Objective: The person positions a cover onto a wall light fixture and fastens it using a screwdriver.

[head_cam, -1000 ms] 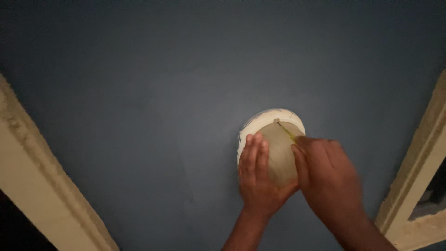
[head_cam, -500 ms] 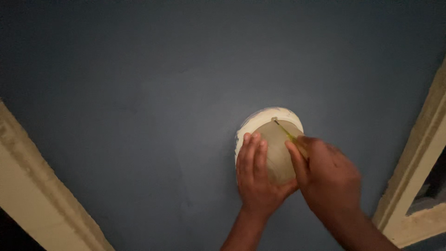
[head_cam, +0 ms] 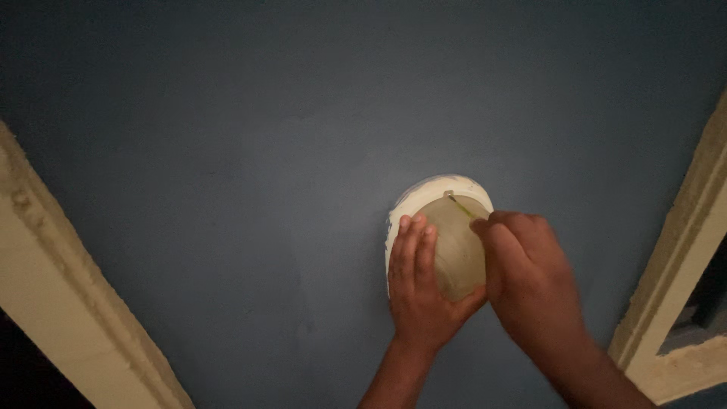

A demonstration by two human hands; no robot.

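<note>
Overhead, left hand (head_cam: 420, 291) cups the glass light cover (head_cam: 454, 246), still seated against its white base (head_cam: 424, 193) on the blue ceiling (head_cam: 227, 151), while right hand (head_cam: 526, 273) pinches a thin screwdriver (head_cam: 463, 207) at the rim.

A dark blue ceiling (head_cam: 250, 151) carries everything here. Fixed flat against it is a round white base (head_cam: 424, 193), edged with smeared white paint, and a pale rounded light cover (head_cam: 454, 242) sits on that base. Well to the left of the base a cream moulding (head_cam: 68, 303) runs along the ceiling's edge; another cream moulding (head_cam: 681, 250) runs to its right.
</note>
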